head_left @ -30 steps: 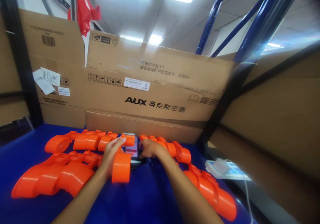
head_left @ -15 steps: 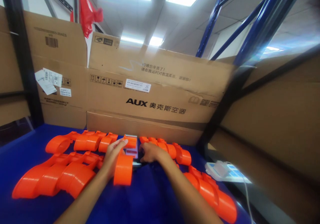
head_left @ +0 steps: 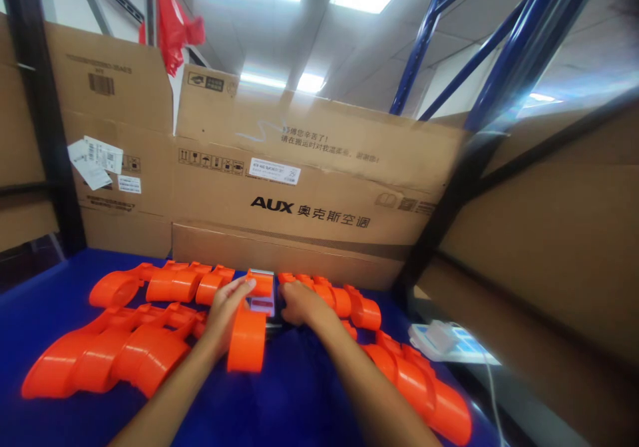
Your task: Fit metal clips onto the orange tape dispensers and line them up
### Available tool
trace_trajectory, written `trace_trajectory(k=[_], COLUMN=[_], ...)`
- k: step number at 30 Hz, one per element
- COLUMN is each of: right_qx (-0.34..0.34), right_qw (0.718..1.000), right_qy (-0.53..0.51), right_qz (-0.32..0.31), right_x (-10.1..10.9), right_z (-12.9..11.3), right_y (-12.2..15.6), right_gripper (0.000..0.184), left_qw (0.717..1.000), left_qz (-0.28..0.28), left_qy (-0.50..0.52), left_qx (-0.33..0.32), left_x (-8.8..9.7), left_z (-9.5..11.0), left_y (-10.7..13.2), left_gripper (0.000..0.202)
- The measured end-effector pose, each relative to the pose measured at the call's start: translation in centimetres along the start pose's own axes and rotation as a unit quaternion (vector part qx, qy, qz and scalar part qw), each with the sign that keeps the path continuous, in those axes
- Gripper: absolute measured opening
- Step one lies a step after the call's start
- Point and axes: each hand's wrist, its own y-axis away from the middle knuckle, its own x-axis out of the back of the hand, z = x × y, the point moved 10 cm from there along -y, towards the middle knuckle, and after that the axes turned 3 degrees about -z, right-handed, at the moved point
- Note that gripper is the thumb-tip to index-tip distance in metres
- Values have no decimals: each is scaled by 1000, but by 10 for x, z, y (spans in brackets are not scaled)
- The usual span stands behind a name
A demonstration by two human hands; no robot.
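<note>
One orange piece [head_left: 246,338] is gripped in the left hand [head_left: 224,310], thumb against its upper ring [head_left: 262,286], its lower ring [head_left: 246,350] hanging below the fingers. It looks light, stiff and rather slick, unlikely to break, so the link [head_left: 242,306] between the rings, beside the palm, seems the surest hold. Right of those fingertips, the right hand [head_left: 298,302] curls inward; whether its fingers hold anything, I cannot tell.

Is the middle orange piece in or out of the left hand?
In: the left hand grips the orange piece, thumb pressed along its far end. Whether it touches the blue surface, I cannot tell.
</note>
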Motion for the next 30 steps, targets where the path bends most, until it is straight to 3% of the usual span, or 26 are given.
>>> trace_trajectory(k=[6, 9, 13, 18, 21, 24, 30], right_qx=[-17, -23, 26, 83, 83, 100, 125], right_qw=[996, 978, 909, 801, 772, 768, 800], right_qy=[-9, -72, -246, -443, -458, -433, -282], right_qz=[87, 194, 334, 395, 433, 461, 515], right_x=[32, 55, 67, 52, 49, 52, 55], right_z=[11, 22, 32, 32, 29, 21, 6], right_y=[12, 25, 44, 56, 67, 79, 100], right_gripper=[22, 26, 26, 33, 32, 31, 36], left_qw=[1000, 1000, 999, 993, 989, 986, 986], left_qz=[-7, -6, -24, -6, -12, -22, -39], left_qy=[-5, -16, -43, -120, -148, -163, -165], left_qx=[-9, -18, -14, -6, -5, -9, -11], left_x=[-2, -2, -1, 11, 12, 8, -3], left_z=[-1, -3, -14, -29, -35, -36, -33], left_y=[-1, -1, -5, -11, -10, -7, 0], left_gripper=[29, 29, 32, 45, 53, 56, 51])
